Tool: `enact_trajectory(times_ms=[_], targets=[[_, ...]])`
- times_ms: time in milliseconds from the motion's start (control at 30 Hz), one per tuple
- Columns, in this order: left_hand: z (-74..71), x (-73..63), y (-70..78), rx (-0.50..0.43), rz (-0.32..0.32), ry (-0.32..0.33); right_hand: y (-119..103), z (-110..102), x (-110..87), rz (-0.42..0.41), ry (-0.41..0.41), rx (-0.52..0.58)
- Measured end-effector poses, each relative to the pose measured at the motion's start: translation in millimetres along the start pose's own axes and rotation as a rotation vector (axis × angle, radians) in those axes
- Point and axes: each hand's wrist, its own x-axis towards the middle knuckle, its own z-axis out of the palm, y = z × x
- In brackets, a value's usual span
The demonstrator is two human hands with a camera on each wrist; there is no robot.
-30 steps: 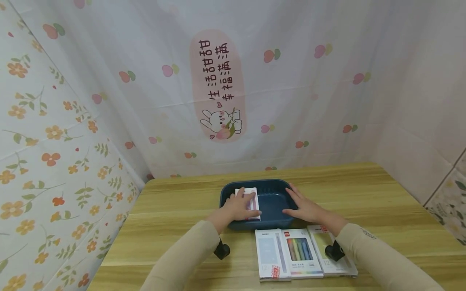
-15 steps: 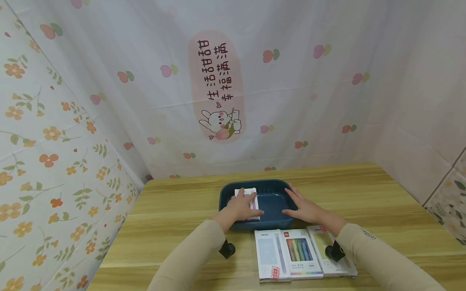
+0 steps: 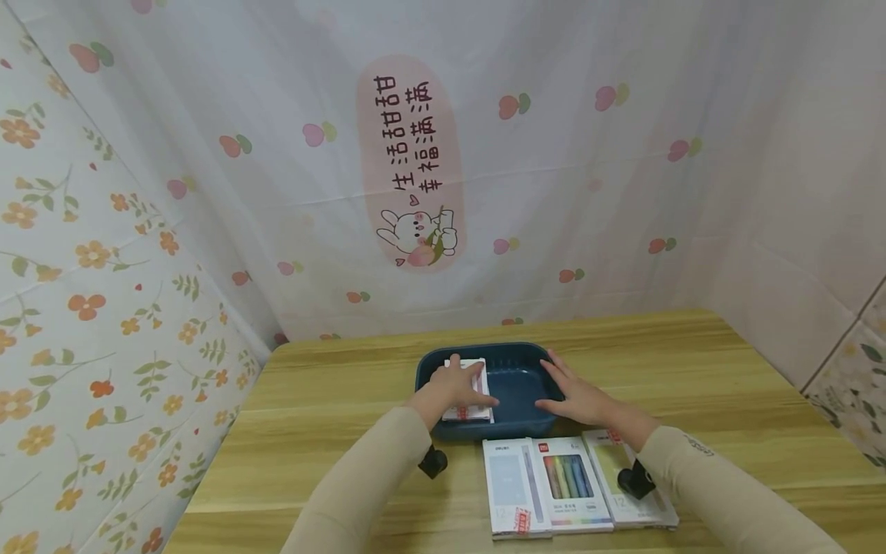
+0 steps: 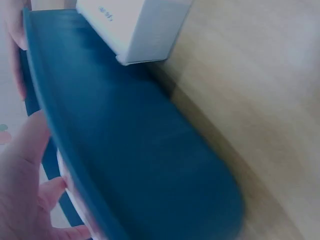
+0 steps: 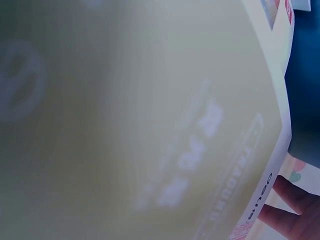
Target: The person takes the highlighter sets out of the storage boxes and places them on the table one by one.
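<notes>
Left hand has slid up and slightly left since the earlier head frame, baring more of the near end of the white box with its red seal; right hand looks unmoved. White box sits in the left part of the blue tray, just below mid-frame. Might be a stack, can't tell. My left fingers are spread over it, not wrapped round; pressure unclear. My right fingers are splayed at the tray's right end, not clenched.

Risks, my judgement: a sideways push on the white box could skid it across the bare tray floor, since nothing shows propping its right side. Uneven pressure from my two hands could swing the tray on the counter and shove the pale blue box and crayon box, just below its near edge. The black wrist camera overlaps the yellow box, lower right; dropping my forearm could nudge that out of line.
</notes>
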Motion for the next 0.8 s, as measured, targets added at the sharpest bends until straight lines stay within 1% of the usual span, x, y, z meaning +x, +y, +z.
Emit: enact_trajectory(times_ms=[133, 267, 333, 433, 533, 633, 800], targets=[[-5.1, 1.2, 2.3, -0.003, -0.012, -0.041, 1, 1, 0.5, -0.004, 0.002, 0.007], [-6.1, 2.5, 4.4, -0.026, -0.024, -0.043, 2, 2, 1.1, -0.006, 0.003, 0.015], [-4.7, 2.9, 5.3, -0.046, -0.031, -0.022, 3, 2, 1.2, -0.006, 0.005, 0.019], [-0.3, 4.0, 6.1, -0.070, -0.043, 0.030, 3, 2, 1.2, -0.006, 0.008, 0.022], [2.7, 4.5, 6.7, -0.072, -0.048, 0.081, 5, 2, 1.1, -0.003, 0.011, 0.016], [4.6, 5.1, 7.7, -0.062, -0.054, 0.103, 5, 2, 0.9, -0.001, 0.011, 0.016], [5.4, 8.1, 9.4, -0.012, -0.056, 0.115, 2, 1, 0.3, -0.001, 0.007, 0.024]])
